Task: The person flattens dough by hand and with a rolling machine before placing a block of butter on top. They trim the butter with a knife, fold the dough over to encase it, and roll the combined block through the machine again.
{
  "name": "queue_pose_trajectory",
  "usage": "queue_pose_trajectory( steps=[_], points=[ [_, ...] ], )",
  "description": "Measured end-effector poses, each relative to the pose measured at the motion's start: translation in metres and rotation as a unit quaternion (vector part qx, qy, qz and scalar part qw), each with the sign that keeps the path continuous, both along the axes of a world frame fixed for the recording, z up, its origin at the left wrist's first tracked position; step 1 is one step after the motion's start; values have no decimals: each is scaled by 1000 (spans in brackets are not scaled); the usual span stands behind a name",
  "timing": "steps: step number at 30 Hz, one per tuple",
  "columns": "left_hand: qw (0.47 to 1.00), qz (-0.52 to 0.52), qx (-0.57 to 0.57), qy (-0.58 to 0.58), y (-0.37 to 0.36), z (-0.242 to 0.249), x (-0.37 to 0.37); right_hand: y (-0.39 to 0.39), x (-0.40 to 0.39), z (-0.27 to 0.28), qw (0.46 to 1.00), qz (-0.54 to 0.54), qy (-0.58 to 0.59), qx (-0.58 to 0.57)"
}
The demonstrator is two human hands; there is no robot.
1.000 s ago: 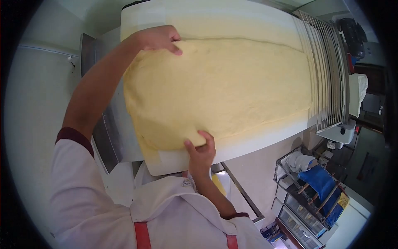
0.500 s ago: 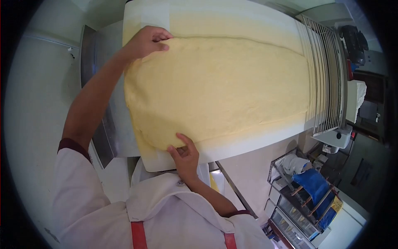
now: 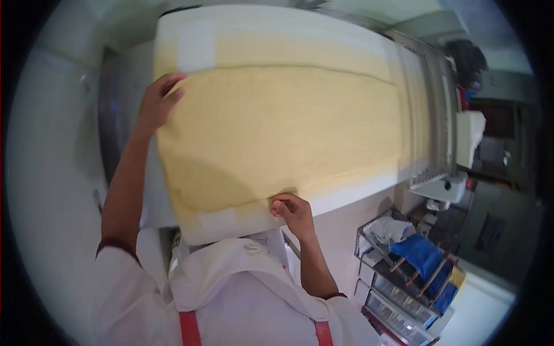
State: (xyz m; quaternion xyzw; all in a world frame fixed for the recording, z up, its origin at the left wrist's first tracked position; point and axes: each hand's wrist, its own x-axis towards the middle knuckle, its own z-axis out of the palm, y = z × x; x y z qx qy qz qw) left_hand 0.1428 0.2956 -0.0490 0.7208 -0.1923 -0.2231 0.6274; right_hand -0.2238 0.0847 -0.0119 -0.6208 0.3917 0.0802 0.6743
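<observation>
Dough sheet on a white belt, seen from above the worker. The pale yellow dough sheet [image 3: 277,127] lies flat along the white belt [image 3: 288,24], its long sides running from left to right; yellow dusting borders it, and a bare pale rectangle shows beyond its far left corner. The hands are apart. The left hand [image 3: 158,105] is at the dough's far left corner, thumb and fingers parted. The right hand [image 3: 296,213] is at the near edge, left of the belt's middle, its fingers curled toward the thumb; whether dough is pinched between them cannot be told. A shadow falls across the dough's near left part. At the right end stands a barred metal guard [image 3: 435,115], blurred. In the near foreground is the white jacket [image 3: 242,305] with red straps [image 3: 190,330]. At near right, a blue cover [image 3: 416,252] lies beside a crumpled white bundle [image 3: 392,229].
</observation>
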Motion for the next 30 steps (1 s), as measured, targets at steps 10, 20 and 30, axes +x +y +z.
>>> queue_pose_trajectory(
  steps=[10,20,30],
  points=[
    [960,160,74,-216,-42,31,39,-241,-26,38,871,-163,28,-462],
    [956,-100,25,-274,-468,47,-81,-466,67,-12,752,-2,162,-639],
    [929,-174,171,-277,-656,15,-129,-481,111,-6,783,-65,141,-603]
  ],
)
